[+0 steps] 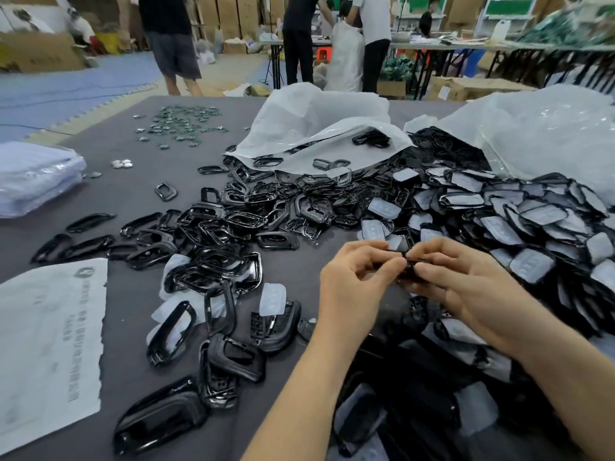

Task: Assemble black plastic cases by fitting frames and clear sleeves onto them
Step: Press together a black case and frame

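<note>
Head view: left hand (353, 276) and right hand (466, 286) both pinch one black case (406, 264) above the counter (133, 197); edges should align before pressing home.

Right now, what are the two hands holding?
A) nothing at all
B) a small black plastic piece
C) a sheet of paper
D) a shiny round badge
B: the left hand and the right hand both pinch a small black plastic piece between their fingertips.
</note>
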### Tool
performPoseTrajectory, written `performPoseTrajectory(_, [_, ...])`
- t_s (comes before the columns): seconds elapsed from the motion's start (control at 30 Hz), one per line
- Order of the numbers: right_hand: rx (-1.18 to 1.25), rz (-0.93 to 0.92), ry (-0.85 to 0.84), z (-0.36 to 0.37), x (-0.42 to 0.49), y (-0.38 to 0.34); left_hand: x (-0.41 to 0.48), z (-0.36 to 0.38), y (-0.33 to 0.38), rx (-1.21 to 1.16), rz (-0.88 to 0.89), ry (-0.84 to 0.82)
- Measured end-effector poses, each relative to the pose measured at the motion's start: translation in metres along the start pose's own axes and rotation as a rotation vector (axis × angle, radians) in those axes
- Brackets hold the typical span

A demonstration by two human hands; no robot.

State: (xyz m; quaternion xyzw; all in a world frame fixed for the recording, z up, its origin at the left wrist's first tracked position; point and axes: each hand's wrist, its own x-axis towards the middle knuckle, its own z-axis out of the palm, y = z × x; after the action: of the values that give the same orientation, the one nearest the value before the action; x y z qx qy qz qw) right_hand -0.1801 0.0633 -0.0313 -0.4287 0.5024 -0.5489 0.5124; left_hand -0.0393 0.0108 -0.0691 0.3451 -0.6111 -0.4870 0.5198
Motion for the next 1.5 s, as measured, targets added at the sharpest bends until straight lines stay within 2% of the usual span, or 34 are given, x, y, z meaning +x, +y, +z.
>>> performPoseTrajectory(0.07, [-0.381,-0.048,0.1,0.006,0.003,-0.002,0.0,0.0,-0.005,0.107,0.018,-0.038])
performPoseTrajectory(0.17, [-0.841,-0.178,0.121,0.017,0.012,-0.012,0.002,-0.005,-0.008,0.058,-0.106,-0.068])
performPoseTrajectory(0.3, [-1.088,-0.175,0.044,0.028,0.023,-0.026,0.008,-0.013,-0.008,-0.056,-0.171,-0.128])
performPoseTrajectory(0.37, [-1.031,-0.096,-0.017,0.029,0.028,-0.034,0.009,-0.014,-0.004,-0.192,-0.242,-0.149])
performPoseTrajectory(0.43, [-0.789,-0.043,-0.02,0.029,0.03,-0.037,0.01,-0.016,0.0,-0.317,-0.271,-0.161])
performPoseTrajectory(0.5, [-0.566,-0.053,0.05,0.029,0.03,-0.034,0.011,-0.017,0.002,-0.419,-0.294,-0.156])
performPoseTrajectory(0.57, [-0.448,-0.081,0.124,0.03,0.029,-0.026,0.011,-0.017,0.003,-0.49,-0.326,-0.136])
performPoseTrajectory(0.77, [-0.319,-0.203,0.277,0.033,0.028,0.0,0.01,-0.016,0.001,-0.538,-0.385,-0.064])
performPoseTrajectory(0.87, [-0.233,-0.205,0.332,0.032,0.03,0.009,0.01,-0.013,-0.001,-0.559,-0.403,-0.046])
performPoseTrajectory(1.0, [-0.069,-0.183,0.349,0.029,0.032,0.013,0.01,-0.009,0.001,-0.724,-0.487,-0.019])
performPoseTrajectory(1.27, [-0.189,-0.212,0.433,0.027,0.032,0.019,0.009,-0.002,-0.006,-0.622,-0.442,-0.028])
performPoseTrajectory(1.43, [-0.52,-0.282,0.428,0.029,0.03,0.02,0.009,-0.002,-0.016,-0.279,-0.341,0.005])
performPoseTrajectory(1.5, [-0.67,-0.344,0.433,0.032,0.029,0.019,0.009,-0.003,-0.016,-0.239,-0.331,-0.039])
